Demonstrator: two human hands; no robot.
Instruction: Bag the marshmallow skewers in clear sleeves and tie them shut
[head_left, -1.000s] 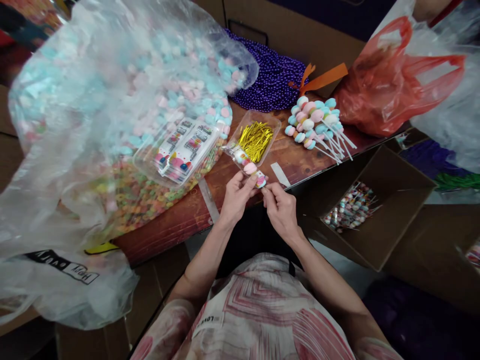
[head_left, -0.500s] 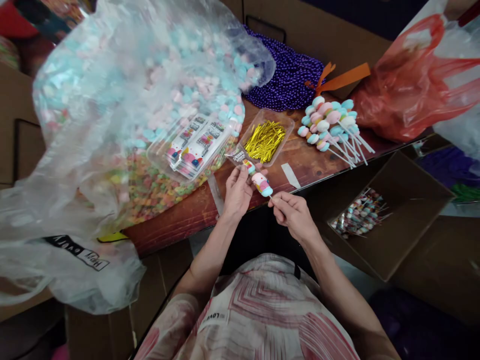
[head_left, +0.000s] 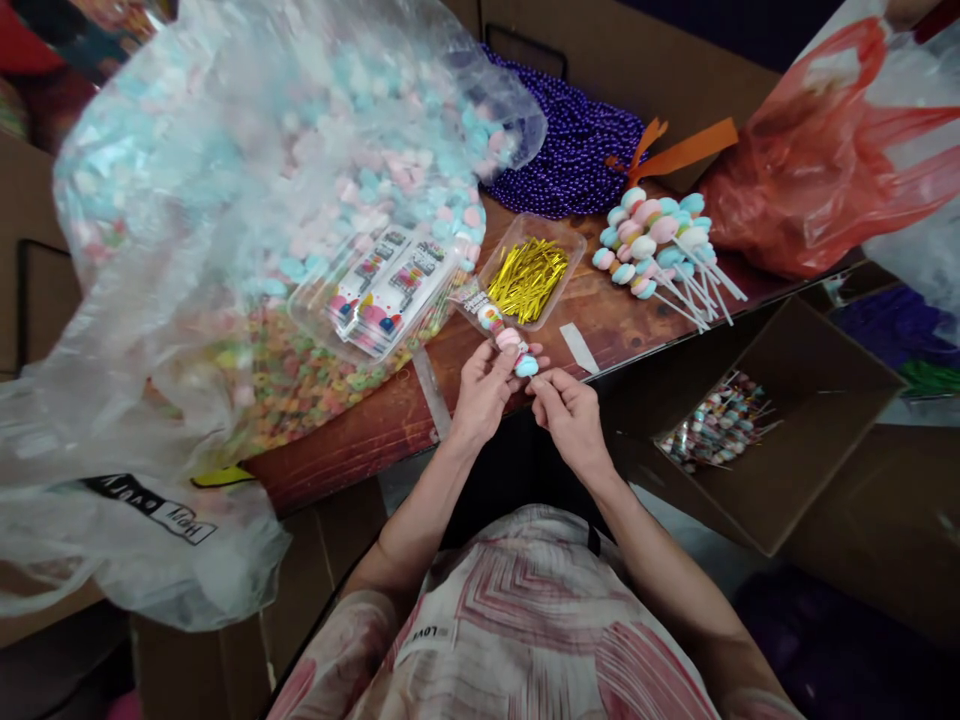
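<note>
A marshmallow skewer (head_left: 508,338) in a clear printed wrapper is held between my two hands at the table's front edge. My left hand (head_left: 486,388) is closed round its lower marshmallows from the left. With thumb and fingertips, my right hand (head_left: 568,408) pinches the stick just below the blue end marshmallow. Just beyond, a clear tray (head_left: 576,247) holds gold twist ties (head_left: 529,280). To the left lies a plastic box of printed wrappers (head_left: 390,290). A pile of unwrapped marshmallow skewers (head_left: 660,240) rests to the right, sticks toward me.
Large clear bags of pastel marshmallows (head_left: 315,120) and coloured rings (head_left: 307,390) cover the table's left side. Purple beads (head_left: 570,150) and a red plastic bag (head_left: 810,180) lie behind. Below right, a cardboard box (head_left: 810,430) contains wrapped skewers (head_left: 720,420).
My left hand has slid down from the skewer's upper part to its lower marshmallows. My right hand has shifted slightly left and up, still pinching the stick.
</note>
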